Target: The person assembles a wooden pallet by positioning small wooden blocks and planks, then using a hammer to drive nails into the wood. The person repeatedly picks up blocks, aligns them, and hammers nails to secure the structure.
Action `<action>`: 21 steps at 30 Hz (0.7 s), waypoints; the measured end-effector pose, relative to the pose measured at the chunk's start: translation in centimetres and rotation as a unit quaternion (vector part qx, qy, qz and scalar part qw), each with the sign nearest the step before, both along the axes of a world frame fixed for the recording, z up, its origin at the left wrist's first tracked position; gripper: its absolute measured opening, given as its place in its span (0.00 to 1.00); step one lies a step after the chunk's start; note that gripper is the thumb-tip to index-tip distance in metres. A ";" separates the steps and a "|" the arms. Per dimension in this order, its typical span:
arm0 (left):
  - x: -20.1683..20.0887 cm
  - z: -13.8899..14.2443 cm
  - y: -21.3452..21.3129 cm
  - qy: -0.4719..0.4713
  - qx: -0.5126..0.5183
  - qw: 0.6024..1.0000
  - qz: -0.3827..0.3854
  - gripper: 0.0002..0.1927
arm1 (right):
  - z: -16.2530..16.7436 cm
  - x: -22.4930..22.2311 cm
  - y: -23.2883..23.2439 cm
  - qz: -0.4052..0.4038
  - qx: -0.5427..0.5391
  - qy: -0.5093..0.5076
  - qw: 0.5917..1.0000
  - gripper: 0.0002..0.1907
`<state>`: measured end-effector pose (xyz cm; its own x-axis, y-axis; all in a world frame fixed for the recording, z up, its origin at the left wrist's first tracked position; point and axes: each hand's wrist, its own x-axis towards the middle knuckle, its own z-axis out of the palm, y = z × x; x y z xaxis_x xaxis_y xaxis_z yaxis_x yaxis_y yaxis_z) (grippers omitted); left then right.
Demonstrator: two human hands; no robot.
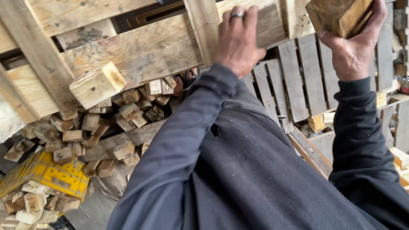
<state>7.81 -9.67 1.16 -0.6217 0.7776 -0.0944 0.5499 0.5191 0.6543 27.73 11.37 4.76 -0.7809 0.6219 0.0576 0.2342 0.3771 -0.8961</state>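
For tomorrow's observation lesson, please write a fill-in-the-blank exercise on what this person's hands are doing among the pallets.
1. The right hand holds up a block made of ____.
2. The left hand, pressed on a pallet board, wears a ____ on one finger.
3. Below the pallet lies a pile of small blocks, and beside it a plastic crate coloured ____.

Missing words: wood; ring; yellow.

Both arms are clothed in long, dark charcoal sleeves of soft, creased fabric, each ending at the wrist in a plain cuff. Left hand (238, 42) bare, with a silver ring (237, 15) on one finger. Right hand (353, 51) bare, no ring visible.
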 end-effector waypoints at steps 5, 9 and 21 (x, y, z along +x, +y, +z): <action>2.6 -4.6 6.3 0.067 -0.016 0.997 -0.023 0.54 | 0.7 4.8 -2.2 -0.050 -0.024 -0.006 0.998 0.46; 3.3 -7.4 7.5 0.046 -0.084 0.993 -0.068 0.58 | 1.8 7.1 -4.0 -0.085 0.050 -0.101 0.990 0.46; 5.1 -0.1 -16.5 -0.014 0.056 0.938 0.341 0.29 | 4.5 -14.5 -15.7 0.345 0.107 -0.045 0.931 0.50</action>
